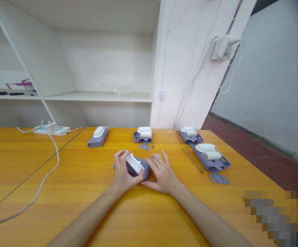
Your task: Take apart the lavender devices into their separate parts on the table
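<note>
My left hand (124, 171) pinches a white piece (135, 163) with a row of ribs or bristles between thumb and fingers. It is tilted over a grey-purple plastic housing (145, 165), which lies on the table with a dark part visible beneath the white piece. Around the housing's right end is my right hand (163, 171), index fingertip at the far edge and thumb at the near edge, other fingers spread. My left fingers cover part of the housing.
At the back left lies another housing (101, 140) with a white oval piece (99, 131) on it. Farther right, more housings (210, 164) carry white rollers (212, 155), with springs (192, 159) and flat cutout plates (219, 178) nearby. A power strip (61, 130) trails a white cable (57, 161).
</note>
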`<state>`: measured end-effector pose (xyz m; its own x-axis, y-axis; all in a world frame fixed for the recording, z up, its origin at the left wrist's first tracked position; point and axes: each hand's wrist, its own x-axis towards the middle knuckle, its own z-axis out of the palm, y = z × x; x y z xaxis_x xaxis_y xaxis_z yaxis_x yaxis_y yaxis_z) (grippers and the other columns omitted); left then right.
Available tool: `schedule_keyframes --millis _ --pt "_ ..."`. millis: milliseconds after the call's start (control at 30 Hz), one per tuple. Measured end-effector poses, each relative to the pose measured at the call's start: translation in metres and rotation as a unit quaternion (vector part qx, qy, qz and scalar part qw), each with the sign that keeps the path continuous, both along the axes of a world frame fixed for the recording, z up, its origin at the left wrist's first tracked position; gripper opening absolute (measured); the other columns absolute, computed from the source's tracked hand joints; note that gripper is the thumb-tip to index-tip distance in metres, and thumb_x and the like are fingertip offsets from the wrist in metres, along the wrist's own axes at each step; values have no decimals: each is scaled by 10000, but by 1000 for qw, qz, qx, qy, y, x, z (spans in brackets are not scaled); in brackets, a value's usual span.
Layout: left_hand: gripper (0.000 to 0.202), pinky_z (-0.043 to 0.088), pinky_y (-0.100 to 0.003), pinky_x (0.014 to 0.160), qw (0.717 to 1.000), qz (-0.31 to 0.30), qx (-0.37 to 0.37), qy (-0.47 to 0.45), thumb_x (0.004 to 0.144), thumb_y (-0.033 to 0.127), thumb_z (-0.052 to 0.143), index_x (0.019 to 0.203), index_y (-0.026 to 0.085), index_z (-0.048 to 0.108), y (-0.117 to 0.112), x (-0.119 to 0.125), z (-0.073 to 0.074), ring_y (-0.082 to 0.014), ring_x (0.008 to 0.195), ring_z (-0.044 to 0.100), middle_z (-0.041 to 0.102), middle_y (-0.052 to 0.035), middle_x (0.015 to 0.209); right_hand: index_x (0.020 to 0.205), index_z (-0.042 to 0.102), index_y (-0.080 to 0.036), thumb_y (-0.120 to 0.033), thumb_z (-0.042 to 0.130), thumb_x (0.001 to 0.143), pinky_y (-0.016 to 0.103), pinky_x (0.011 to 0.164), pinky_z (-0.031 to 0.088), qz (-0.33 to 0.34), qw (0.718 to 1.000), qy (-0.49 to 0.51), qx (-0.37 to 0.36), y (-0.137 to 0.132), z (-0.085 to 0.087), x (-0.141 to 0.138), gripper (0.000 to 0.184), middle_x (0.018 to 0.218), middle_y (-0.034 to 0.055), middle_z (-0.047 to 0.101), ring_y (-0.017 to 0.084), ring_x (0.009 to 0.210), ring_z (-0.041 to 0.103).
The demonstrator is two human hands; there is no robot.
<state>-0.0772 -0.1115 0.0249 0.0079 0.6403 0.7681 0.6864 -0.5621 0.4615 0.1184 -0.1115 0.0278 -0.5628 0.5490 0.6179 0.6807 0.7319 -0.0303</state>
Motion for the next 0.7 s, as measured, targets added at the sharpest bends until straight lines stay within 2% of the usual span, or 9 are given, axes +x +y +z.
schedule_keyframes --millis 100,200,300,367,533,700 --pt "749 383 -498 971 1000 -9 8 13 585 343 722 1213 208 337 -1 -1 -2 -302 1147 416 359 -124 1185 1326 386 -98 -552 515 800 607 1067 155 24 999 27 12 -2 2 2 707 1167 165 583 285 1133 493" --pt "741 396 -489 964 997 -55 5 51 594 346 721 1215 212 339 -3 -1 -5 -304 1161 419 357 -130 1202 1350 342 -101 -450 475 838 580 1061 202 61 997 41 10 -4 2 1 633 1167 156 581 267 1127 498" --pt "709 410 -467 965 985 -129 -20 110 616 314 709 1221 218 353 -5 1 -7 -296 1176 420 339 -138 1236 1314 380 -108 -357 472 838 560 1043 246 83 996 36 -3 -5 1 -2 545 1148 146 590 258 1100 509" --pt "681 417 -458 964 978 -154 -38 133 639 287 695 1229 227 360 -6 2 -7 -288 1175 428 347 -138 1243 1276 420 -110 -318 486 827 547 1031 271 83 996 36 -5 -5 0 -4 499 1127 142 599 254 1079 518" --pt "696 416 -472 964 974 -159 -40 155 662 296 689 1264 231 345 -6 3 -3 -296 1181 440 390 -146 1258 1241 459 -141 -269 508 784 518 1002 327 71 995 73 -2 -4 -2 -3 477 1080 121 616 243 1036 538" --pt "676 409 -458 992 972 -161 -14 173 718 321 648 1299 214 319 -3 4 -4 -284 1214 436 409 -158 1299 1253 476 -162 -208 505 770 499 999 340 27 996 86 -7 -1 -5 -1 486 1080 111 614 242 1050 527"
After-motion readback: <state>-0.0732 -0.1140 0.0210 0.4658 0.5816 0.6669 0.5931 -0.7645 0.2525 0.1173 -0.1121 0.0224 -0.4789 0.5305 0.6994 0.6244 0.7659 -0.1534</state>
